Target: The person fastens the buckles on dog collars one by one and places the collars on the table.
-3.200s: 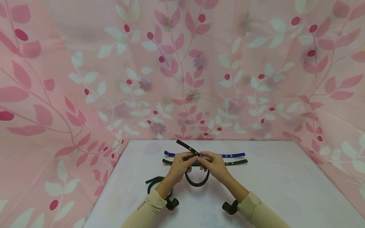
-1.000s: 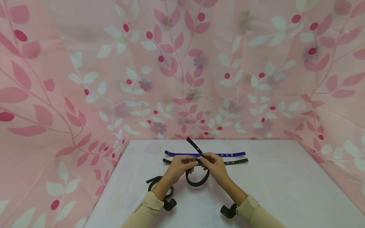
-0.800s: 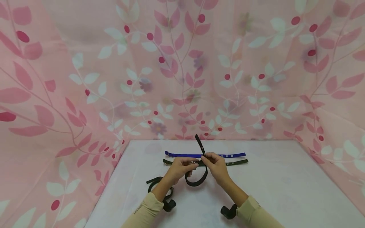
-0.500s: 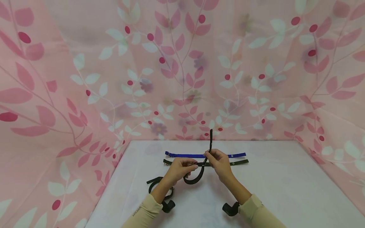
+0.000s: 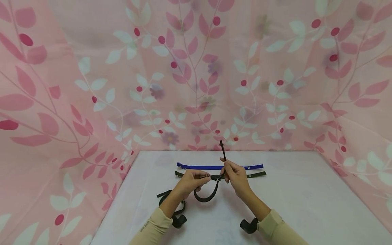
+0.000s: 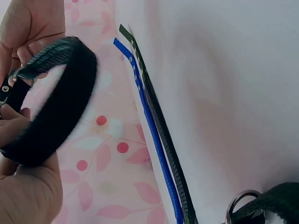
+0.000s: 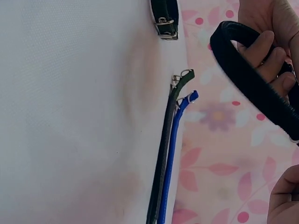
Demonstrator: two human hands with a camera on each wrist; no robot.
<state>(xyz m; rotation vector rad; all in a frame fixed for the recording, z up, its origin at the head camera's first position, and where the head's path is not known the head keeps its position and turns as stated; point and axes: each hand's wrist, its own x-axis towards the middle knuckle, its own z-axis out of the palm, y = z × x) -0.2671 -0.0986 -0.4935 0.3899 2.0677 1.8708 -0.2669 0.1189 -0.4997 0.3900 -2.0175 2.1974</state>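
Both hands hold a dark collar [image 5: 206, 200] above the table, bent into a loop that hangs below the fingers. My left hand [image 5: 190, 184] pinches it near the buckle between thumb and fingers. On the other side my right hand [image 5: 236, 176] pinches the eyeleted strap, whose free end rises above the fingers. From the left wrist, the wide band [image 6: 70, 107] curves between the two hands, with a metal eyelet at the left edge. The right wrist view shows left-hand fingers [image 7: 268, 58] inside the loop; the buckle is largely hidden there.
A blue collar [image 5: 199, 167] and a dark green collar [image 5: 258, 174] lie straight, side by side, at the table's back. Another dark collar [image 5: 182, 210], looped, lies beside the left forearm. A pink floral cloth [image 5: 196, 85] hangs behind the white table [image 5: 300, 197].
The right hand has moved right and drawn the strap away from the left hand. The strap's free end swung from leaning left to nearly upright, and the loop shifted slightly left.
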